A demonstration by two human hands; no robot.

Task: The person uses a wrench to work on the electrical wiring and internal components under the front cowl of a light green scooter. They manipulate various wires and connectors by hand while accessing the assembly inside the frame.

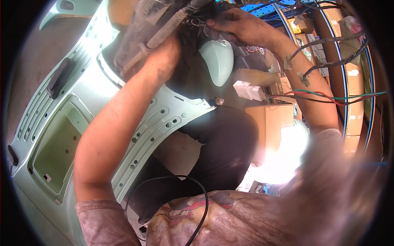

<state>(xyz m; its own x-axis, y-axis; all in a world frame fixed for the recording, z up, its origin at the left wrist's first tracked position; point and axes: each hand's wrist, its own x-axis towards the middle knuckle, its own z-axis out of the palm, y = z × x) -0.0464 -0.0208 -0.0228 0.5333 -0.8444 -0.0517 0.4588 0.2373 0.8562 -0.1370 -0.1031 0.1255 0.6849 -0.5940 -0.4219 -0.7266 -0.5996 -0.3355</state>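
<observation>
My left hand (174, 46) reaches up behind a dirty metal tube (168, 30) at the top, and its fingers are hidden there. To its right, my right hand (232, 25) has its fingers curled in beside a small shiny metal part (196, 22); what they grip, if anything, is too dark to make out. Both hands are close together at the grimy frame. Below the right hand hangs a pale green rounded cover (218, 61). The pale green scooter body (98, 88), with an open recess in it, lies under and left of my left forearm.
A white plug connector (249, 90) on coloured wires and two taped cable bundles (328, 63) dangle across my right arm. Cardboard boxes (269, 123) and blue-edged shelving (344, 82) stand on the right. A thin black cable (205, 197) loops before my shirt.
</observation>
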